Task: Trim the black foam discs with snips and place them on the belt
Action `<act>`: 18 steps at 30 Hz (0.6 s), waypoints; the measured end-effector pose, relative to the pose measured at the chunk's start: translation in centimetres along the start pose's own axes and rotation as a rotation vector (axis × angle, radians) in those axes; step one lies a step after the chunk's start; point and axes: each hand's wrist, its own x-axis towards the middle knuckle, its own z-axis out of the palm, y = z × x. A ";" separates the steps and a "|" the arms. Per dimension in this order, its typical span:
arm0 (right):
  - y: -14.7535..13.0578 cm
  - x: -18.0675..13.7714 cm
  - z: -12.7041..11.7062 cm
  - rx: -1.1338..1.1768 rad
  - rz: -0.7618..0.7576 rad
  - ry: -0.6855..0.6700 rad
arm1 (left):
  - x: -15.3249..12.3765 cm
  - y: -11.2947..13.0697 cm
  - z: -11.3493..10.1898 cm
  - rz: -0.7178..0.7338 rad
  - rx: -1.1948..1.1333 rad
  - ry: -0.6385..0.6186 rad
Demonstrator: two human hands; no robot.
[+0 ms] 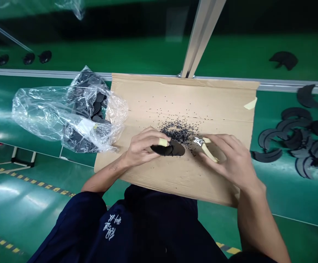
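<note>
In my left hand [145, 146] is a flat, dark, rounded plastic part [176, 149], gripped between thumb and fingers above the cardboard. A strip of pale yellow tape wraps one of that hand's fingers. My right hand [231, 157] is closed around the pale-yellow handles of a pair of small nippers [206, 148]. Their metal jaws point left toward the part, with a gap between the two. Beneath and behind lies a scatter of tiny black plastic scraps [179, 129] on the cardboard sheet [153, 175].
Left of the cardboard, a clear plastic bag [46, 109] holds many dark parts. Curved black parts [294, 128] lie heaped on the green table at right. A metal upright [202, 36] rises behind the cardboard; more black parts [45, 56] sit beyond the rail.
</note>
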 end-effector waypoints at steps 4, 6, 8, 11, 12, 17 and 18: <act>0.6 -2.9 0.1 -0.166 0.082 -0.012 | 0.1 0.7 -0.3 0.012 0.008 0.021; 0.7 -4.0 0.3 -0.187 0.100 -0.015 | 0.1 0.9 -0.2 0.006 -0.021 0.028; 0.7 -4.7 0.5 -0.207 0.109 -0.007 | 0.1 1.2 0.0 -0.016 -0.068 0.025; 0.7 -5.4 0.7 -0.227 0.118 0.010 | -0.2 1.6 0.3 -0.080 -0.154 0.019; 0.7 -5.6 0.7 -0.228 0.124 0.014 | -0.3 1.7 0.3 -0.102 -0.178 0.019; 0.4 -6.0 0.7 -0.212 0.143 0.023 | -0.8 2.3 0.6 -0.133 -0.259 0.061; 0.3 -6.1 0.7 -0.205 0.138 0.023 | -0.8 2.5 0.6 -0.134 -0.259 0.068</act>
